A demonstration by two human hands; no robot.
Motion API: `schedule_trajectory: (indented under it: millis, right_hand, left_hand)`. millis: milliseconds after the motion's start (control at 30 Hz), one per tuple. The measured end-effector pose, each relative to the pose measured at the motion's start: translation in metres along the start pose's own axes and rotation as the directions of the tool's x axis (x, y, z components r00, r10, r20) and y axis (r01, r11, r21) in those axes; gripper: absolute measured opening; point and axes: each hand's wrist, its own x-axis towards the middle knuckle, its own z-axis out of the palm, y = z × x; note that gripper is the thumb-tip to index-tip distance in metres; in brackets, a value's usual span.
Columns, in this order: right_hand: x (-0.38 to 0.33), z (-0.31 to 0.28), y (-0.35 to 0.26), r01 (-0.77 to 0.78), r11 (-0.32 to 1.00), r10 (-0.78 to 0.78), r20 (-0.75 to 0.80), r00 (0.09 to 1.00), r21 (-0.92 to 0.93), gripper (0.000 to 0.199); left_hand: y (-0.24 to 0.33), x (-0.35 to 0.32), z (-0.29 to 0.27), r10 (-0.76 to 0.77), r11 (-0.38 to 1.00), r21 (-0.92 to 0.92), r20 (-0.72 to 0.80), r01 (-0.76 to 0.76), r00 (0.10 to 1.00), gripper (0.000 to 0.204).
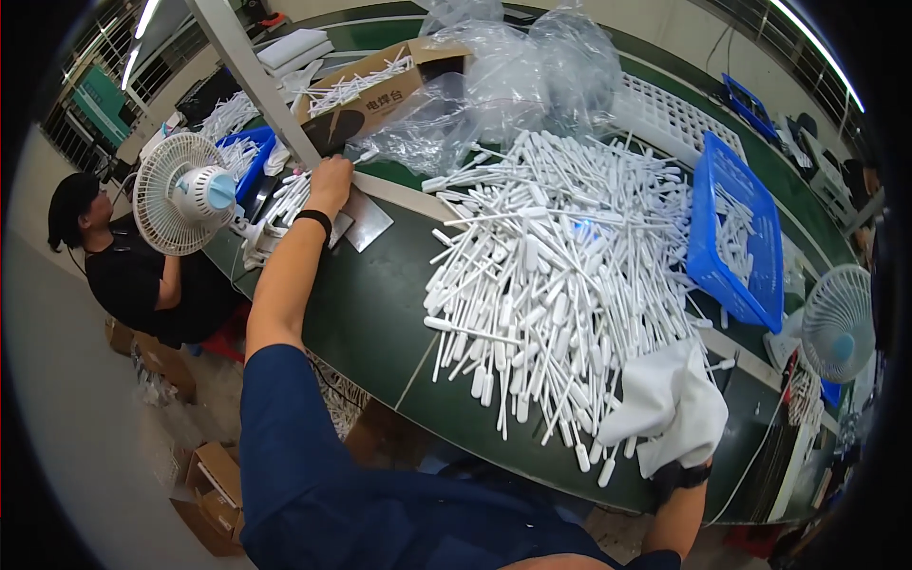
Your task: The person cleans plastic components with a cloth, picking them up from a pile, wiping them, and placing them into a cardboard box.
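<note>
A large heap of white plastic sticks with wider, rounded ends (570, 256) covers the middle of the dark green table (366, 304). My left hand (332, 180) reaches far out to the foot of a metal post, its fingers curled and closed; whatever they hold is hidden. Just below it lies a flat metal plate (368, 224), beside a smaller bunch of the same sticks (285, 201). At the heap's near right edge, a crumpled white cloth (674, 404) drapes over my right hand (701, 467), hiding the fingers.
A blue basket (705, 214) holding sticks leans at the heap's right. Behind are clear plastic bags (532, 71), a cardboard box (380, 104) of sticks and a white grid tray (665, 114). Fans stand left (185, 190) and right (841, 328). A person (133, 266) sits at left.
</note>
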Motion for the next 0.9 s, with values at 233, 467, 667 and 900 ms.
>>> schedule_trajectory:
  millis: [233, 467, 667, 900]
  right_hand:
    - [-0.021, 0.017, 0.019, -0.175, 0.982, 0.175, 0.007, 0.984, 0.063, 0.029]
    - [-0.013, 0.026, 0.019, -0.273, 0.947, 0.282, -0.027, 0.959, 0.17, 0.026]
    - [-0.022, 0.029, 0.023, -0.249, 0.942, 0.275, -0.092, 0.957, 0.223, 0.025]
    - [-0.022, 0.031, 0.025, -0.267, 0.932, 0.292, -0.072, 0.954, 0.244, 0.024]
  left_hand:
    - [-0.025, 0.047, -0.059, -0.101, 0.993, -0.072, -0.153, 0.091, 0.983, 0.018]
    - [-0.065, 0.126, -0.082, -0.065, 0.997, -0.055, -0.181, 0.056, 0.981, 0.019]
    - [-0.043, 0.127, -0.149, 0.088, 0.991, 0.075, 0.296, -0.115, 0.951, 0.024]
    - [-0.044, 0.124, -0.203, -0.035, 0.988, 0.149, 0.394, -0.026, 0.919, 0.033]
